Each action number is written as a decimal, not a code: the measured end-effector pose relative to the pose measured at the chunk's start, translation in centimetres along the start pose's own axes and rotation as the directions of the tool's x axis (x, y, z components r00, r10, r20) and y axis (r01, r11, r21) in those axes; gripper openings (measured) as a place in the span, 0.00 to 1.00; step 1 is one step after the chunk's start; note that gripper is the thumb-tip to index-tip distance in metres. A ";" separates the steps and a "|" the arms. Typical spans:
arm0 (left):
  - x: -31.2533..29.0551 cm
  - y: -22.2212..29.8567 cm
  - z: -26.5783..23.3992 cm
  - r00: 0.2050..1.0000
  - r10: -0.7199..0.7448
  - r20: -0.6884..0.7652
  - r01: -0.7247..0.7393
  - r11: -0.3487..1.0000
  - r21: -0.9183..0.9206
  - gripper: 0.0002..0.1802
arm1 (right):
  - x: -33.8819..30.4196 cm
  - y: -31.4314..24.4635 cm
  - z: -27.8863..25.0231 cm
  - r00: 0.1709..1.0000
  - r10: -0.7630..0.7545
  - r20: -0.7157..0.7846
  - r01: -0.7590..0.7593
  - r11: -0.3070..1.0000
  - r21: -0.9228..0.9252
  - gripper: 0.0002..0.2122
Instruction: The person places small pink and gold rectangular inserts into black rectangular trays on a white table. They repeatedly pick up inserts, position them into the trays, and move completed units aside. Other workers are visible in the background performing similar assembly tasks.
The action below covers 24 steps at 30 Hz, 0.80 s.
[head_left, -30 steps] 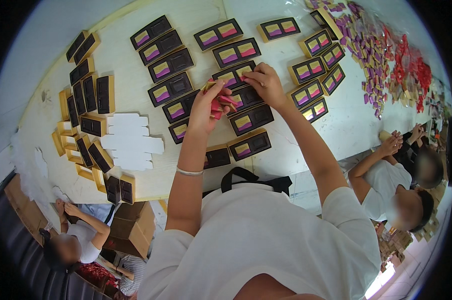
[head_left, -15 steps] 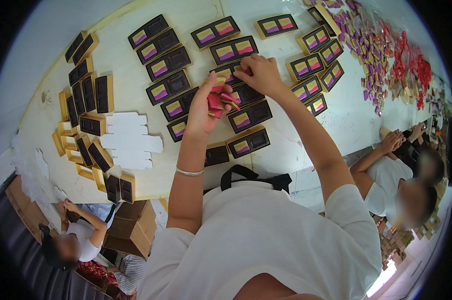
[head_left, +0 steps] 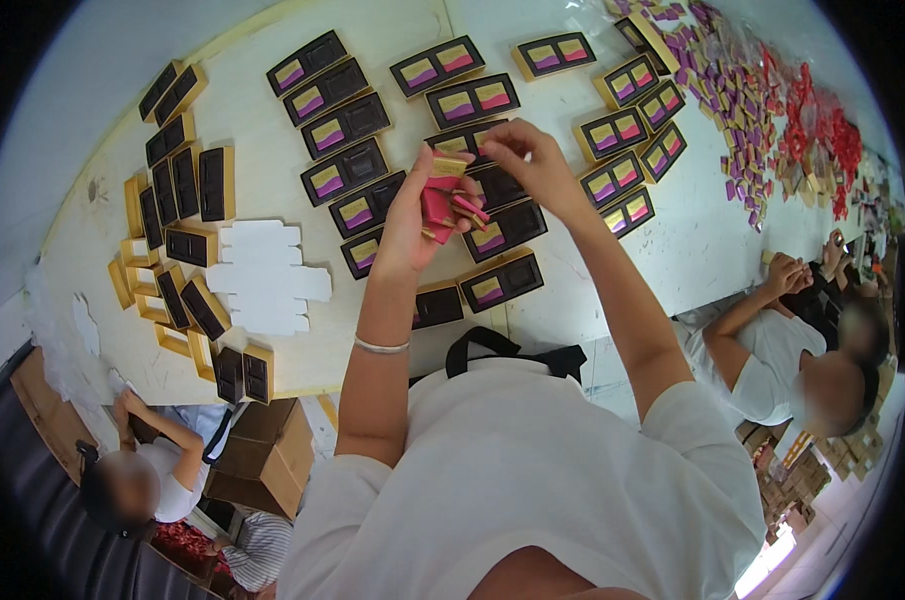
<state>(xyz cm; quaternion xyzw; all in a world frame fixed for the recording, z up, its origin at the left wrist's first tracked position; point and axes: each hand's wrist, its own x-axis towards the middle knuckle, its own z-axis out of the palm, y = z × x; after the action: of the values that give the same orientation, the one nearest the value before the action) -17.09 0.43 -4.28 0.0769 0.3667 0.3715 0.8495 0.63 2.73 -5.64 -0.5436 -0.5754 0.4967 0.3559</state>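
A small stack of red-and-gold packets is held in the left hand, above the middle column of boxes. The palm is turned up and the fingers are curled round the stack, apparently so that spilling is prevented and single packets are kept within reach. The right hand is poised over a two-compartment black box, thumb and forefinger drawn together. A sliver of red is seen at the fingertips; whether it is pinched or merely touched cannot be told.

To the left, a column of boxes is filled on one side only, with purple-and-gold packets. Boxes with both compartments filled are grouped at the right, presumably for separation. Unfilled boxes are stood beside flat white card.

The pale table is lightly marked. Purple packets are heaped loosely at its far right, beside red wrapping. Co-workers are seated at both sides; a cardboard carton is noted below.
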 end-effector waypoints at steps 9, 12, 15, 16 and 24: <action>-1.3 -4.2 1.1 0.996 -0.057 -0.069 0.079 0.928 0.364 0.21 | -6.3 0.6 0.8 0.963 0.266 -0.044 -0.210 0.844 0.493 0.10; -1.0 -6.0 -0.1 0.990 -0.025 -0.141 0.083 0.905 0.417 0.17 | -7.0 2.6 -0.5 0.965 0.263 0.020 -0.249 0.883 0.398 0.10; -0.8 -6.3 -0.6 0.987 0.014 -0.158 0.056 0.902 0.428 0.14 | -5.2 5.3 -1.6 0.975 0.206 -0.081 -0.205 0.978 0.025 0.09; -0.8 -6.2 -0.7 0.988 0.033 -0.150 0.036 0.899 0.436 0.14 | -4.6 6.0 -1.8 0.978 0.183 -0.096 -0.193 0.976 -0.100 0.10; -1.1 -4.4 -2.5 0.943 0.187 -0.274 -0.009 0.839 0.545 0.15 | -2.9 6.2 -0.6 0.995 0.019 -0.094 -0.046 0.955 -0.292 0.09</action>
<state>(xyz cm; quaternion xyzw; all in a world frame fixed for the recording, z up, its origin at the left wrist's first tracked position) -16.77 -3.80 -7.22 0.2695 0.5823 0.3051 0.7037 3.33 -0.50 -11.08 -0.6217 -0.6170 0.3865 0.2887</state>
